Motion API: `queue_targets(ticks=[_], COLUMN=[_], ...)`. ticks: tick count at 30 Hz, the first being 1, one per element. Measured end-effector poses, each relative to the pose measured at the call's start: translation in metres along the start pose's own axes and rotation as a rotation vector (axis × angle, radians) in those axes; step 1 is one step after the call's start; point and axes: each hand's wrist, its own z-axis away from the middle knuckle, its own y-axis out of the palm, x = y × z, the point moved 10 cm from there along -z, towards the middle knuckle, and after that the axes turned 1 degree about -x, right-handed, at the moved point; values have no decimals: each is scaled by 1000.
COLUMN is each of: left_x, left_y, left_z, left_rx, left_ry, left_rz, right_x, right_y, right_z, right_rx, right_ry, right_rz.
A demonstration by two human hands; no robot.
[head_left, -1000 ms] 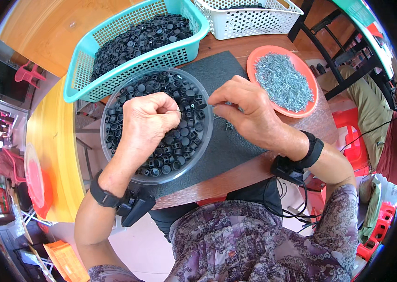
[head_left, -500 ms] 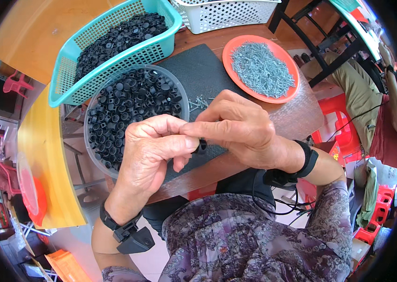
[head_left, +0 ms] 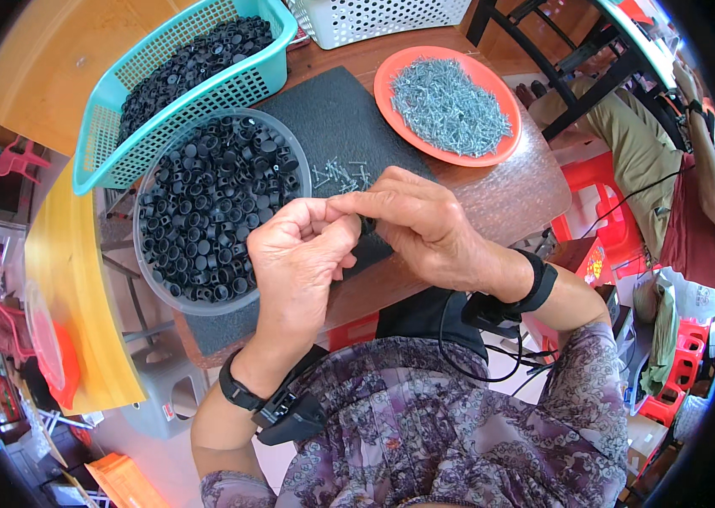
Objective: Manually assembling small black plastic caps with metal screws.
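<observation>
My left hand (head_left: 302, 245) and my right hand (head_left: 421, 224) meet above the near part of the dark mat (head_left: 290, 110). A small black plastic cap (head_left: 367, 224) shows partly at the left thumb tip, and my left fingers are closed on it. My right thumb and index finger press together against the left fingertips; whatever they pinch is hidden. A clear round tub (head_left: 304, 182) of black caps (head_left: 205, 212) stands to the left of my hands. Several loose screws (head_left: 341, 176) lie on the mat just beyond them. An orange plate (head_left: 385, 72) bears a heap of screws (head_left: 451, 106).
A teal basket (head_left: 180, 127) with more black parts stands at the far left, beside a white perforated basket (head_left: 374, 21). The brown table (head_left: 527, 182) has its near edge by my lap. A seated person (head_left: 628, 127) and a red stool (head_left: 586, 186) are at the right.
My hands stay together but have risen slightly farther from my body, and the left wrist has swung right. The view has shifted, so more of the loose screws and tub show.
</observation>
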Motion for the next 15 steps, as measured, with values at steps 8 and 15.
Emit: queue_targets(ticks=[8,15], left_x=[1,-32], left_y=[7,19], left_z=[0,21], left_rx=[-66,-181], left_ry=[245,729], left_rz=[-219,-669], right_x=[-19,-24], right_y=[-4,-4], right_z=[11,15], right_rx=[-16,2], right_ry=[122,82], right_rz=[-34,67])
